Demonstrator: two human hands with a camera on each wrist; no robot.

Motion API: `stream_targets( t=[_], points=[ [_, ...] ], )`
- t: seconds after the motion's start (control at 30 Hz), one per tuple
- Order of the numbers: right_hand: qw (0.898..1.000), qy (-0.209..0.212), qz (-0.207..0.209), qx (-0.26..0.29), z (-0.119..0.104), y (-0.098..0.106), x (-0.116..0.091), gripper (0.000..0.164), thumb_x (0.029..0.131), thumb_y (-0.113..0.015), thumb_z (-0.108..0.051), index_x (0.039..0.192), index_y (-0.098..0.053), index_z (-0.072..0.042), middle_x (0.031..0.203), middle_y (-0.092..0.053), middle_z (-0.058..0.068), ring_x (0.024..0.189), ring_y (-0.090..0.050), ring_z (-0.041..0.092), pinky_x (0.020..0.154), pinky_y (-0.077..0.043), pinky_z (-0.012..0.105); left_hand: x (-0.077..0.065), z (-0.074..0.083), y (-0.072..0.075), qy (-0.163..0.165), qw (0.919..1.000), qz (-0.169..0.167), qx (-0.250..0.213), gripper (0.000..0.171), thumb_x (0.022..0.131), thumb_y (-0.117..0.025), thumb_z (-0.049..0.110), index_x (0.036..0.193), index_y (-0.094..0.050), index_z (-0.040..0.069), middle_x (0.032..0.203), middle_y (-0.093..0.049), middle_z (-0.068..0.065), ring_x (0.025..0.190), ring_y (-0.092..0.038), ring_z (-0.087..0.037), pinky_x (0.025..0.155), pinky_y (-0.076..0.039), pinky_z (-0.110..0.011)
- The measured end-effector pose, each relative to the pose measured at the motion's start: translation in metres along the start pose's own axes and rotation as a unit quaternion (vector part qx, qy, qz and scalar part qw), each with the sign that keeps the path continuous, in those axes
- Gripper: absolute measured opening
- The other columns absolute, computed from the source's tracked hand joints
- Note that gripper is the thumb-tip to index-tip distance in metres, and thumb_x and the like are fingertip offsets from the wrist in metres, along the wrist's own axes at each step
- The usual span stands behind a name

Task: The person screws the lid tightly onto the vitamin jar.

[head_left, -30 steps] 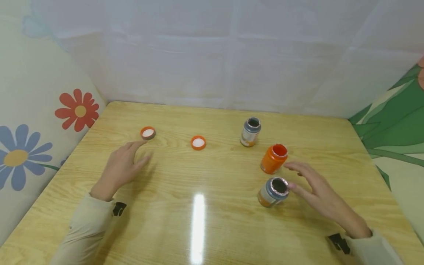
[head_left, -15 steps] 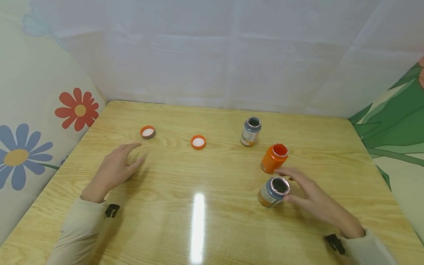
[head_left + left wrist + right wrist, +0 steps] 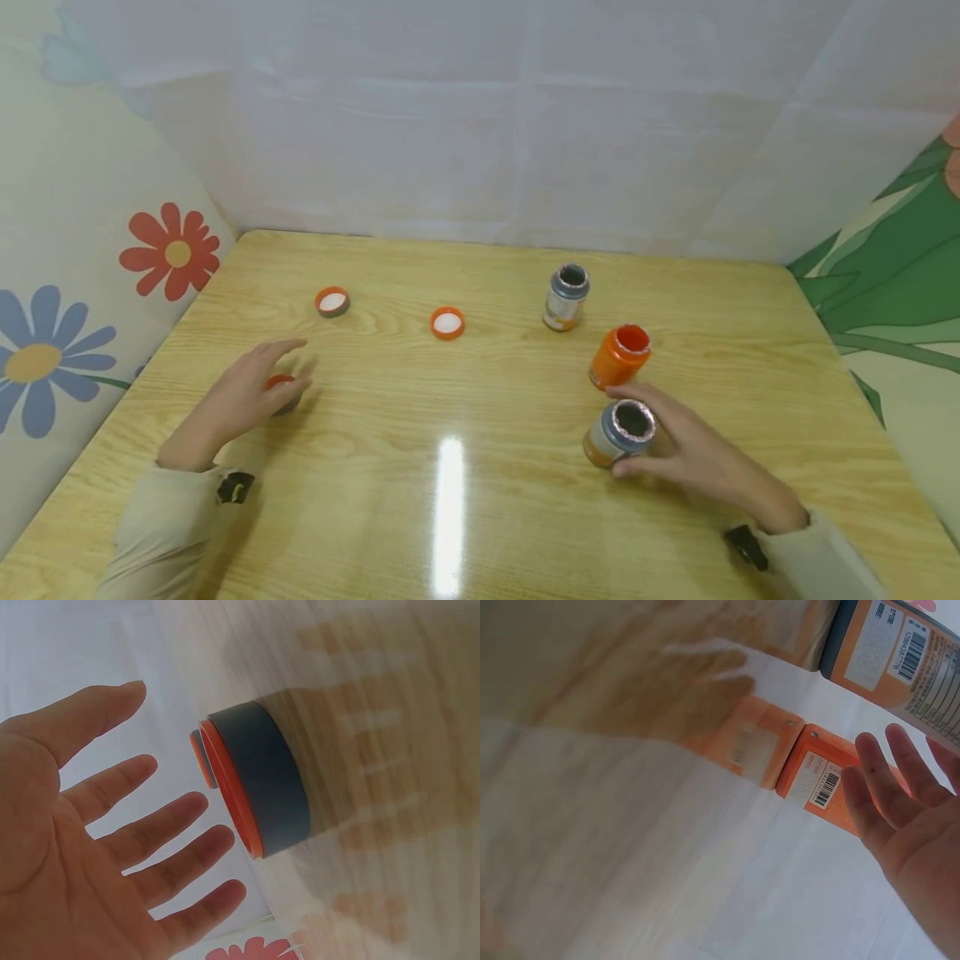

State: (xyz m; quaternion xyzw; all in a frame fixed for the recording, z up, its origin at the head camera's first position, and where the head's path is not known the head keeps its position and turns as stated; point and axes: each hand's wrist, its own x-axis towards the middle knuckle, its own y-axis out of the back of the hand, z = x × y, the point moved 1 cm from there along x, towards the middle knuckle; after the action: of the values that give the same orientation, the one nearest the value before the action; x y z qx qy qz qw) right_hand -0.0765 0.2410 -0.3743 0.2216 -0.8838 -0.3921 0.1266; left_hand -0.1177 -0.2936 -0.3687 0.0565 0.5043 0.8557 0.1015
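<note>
In the head view my left hand (image 3: 234, 402) hovers over a grey-and-orange jar lid (image 3: 283, 395), partly hidden under it. Seen from the left wrist, its fingers are spread and stand apart from the lid (image 3: 266, 776). My right hand (image 3: 697, 446) is at an uncapped blue-grey jar (image 3: 611, 440), thumb on the near side and fingers on the far side, not closed round it. The right wrist view shows the fingers extended beside this jar (image 3: 900, 664). Just behind stands an open orange jar (image 3: 617, 365).
Another open blue-grey jar (image 3: 564, 304) stands farther back. Two more lids lie with their white insides up: a grey-sided one (image 3: 332, 302) at the back left and an orange one (image 3: 447, 323) near the middle. A white cloth (image 3: 450, 150) hangs behind the table (image 3: 360, 500).
My left hand has drawn back toward me, uncovering part of the lid beneath it. My right hand has moved left, so thumb and fingers now reach along both sides of the near jar.
</note>
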Motion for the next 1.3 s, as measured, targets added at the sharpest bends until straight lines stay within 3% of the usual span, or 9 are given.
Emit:
stream_targets(
  t=[0.1, 0.33, 0.53, 0.67, 0.93, 1.3],
  points=[
    [1.000, -0.006, -0.005, 0.007, 0.001, 0.000, 0.001, 0.082, 0.074, -0.083, -0.041, 0.142, -0.047, -0.015, 0.147, -0.050, 0.016, 0.132, -0.048, 0.040, 0.103, -0.037, 0.069, -0.001, -0.002, 0.001, 0.006, 0.9998, -0.018, -0.011, 0.062, 0.091, -0.071, 0.023, 0.142, -0.045, -0.003, 0.139, -0.050, -0.031, 0.129, -0.043, -0.049, 0.103, -0.035, -0.067],
    [0.999, -0.034, -0.025, 0.007, 0.001, -0.001, 0.004, 0.076, 0.073, -0.082, -0.048, 0.135, -0.054, -0.014, 0.132, -0.063, -0.001, 0.120, -0.060, 0.020, 0.101, -0.048, 0.055, -0.002, -0.008, 0.003, 0.004, 0.9992, -0.035, -0.019, 0.061, 0.091, -0.071, 0.021, 0.139, -0.046, -0.007, 0.132, -0.053, -0.033, 0.119, -0.050, -0.048, 0.097, -0.042, -0.066],
    [0.999, -0.035, -0.030, 0.002, 0.001, -0.001, 0.005, 0.071, 0.074, -0.080, -0.050, 0.131, -0.056, -0.017, 0.126, -0.066, -0.007, 0.114, -0.062, 0.009, 0.099, -0.052, 0.045, -0.001, -0.012, 0.002, 0.009, 0.9979, -0.062, -0.013, 0.067, 0.086, -0.077, 0.026, 0.137, -0.049, -0.008, 0.127, -0.057, -0.029, 0.112, -0.053, -0.041, 0.096, -0.045, -0.061],
    [0.999, -0.036, -0.032, 0.005, 0.001, -0.001, 0.005, 0.069, 0.075, -0.080, -0.049, 0.131, -0.056, -0.017, 0.125, -0.067, -0.007, 0.114, -0.061, 0.009, 0.098, -0.051, 0.046, -0.001, -0.013, 0.000, 0.013, 0.9972, -0.072, -0.012, 0.073, 0.080, -0.082, 0.029, 0.135, -0.050, -0.008, 0.127, -0.058, -0.029, 0.110, -0.054, -0.040, 0.093, -0.048, -0.057],
    [0.999, -0.033, -0.032, 0.007, 0.002, -0.001, 0.004, 0.070, 0.075, -0.080, -0.049, 0.132, -0.056, -0.016, 0.126, -0.067, -0.005, 0.115, -0.061, 0.011, 0.099, -0.050, 0.052, -0.001, -0.014, -0.001, 0.015, 0.9970, -0.075, 0.000, 0.068, 0.078, -0.084, 0.023, 0.130, -0.054, -0.008, 0.122, -0.059, -0.028, 0.107, -0.055, -0.040, 0.090, -0.049, -0.056],
    [0.998, -0.036, -0.040, 0.011, 0.001, 0.000, 0.005, 0.068, 0.075, -0.080, -0.049, 0.130, -0.055, -0.017, 0.124, -0.067, -0.006, 0.114, -0.062, 0.008, 0.098, -0.052, 0.044, -0.003, -0.016, 0.000, 0.015, 0.9974, -0.067, 0.020, 0.060, 0.076, -0.085, 0.020, 0.122, -0.059, -0.008, 0.114, -0.061, -0.027, 0.099, -0.056, -0.037, 0.084, -0.051, -0.052]
  ],
)
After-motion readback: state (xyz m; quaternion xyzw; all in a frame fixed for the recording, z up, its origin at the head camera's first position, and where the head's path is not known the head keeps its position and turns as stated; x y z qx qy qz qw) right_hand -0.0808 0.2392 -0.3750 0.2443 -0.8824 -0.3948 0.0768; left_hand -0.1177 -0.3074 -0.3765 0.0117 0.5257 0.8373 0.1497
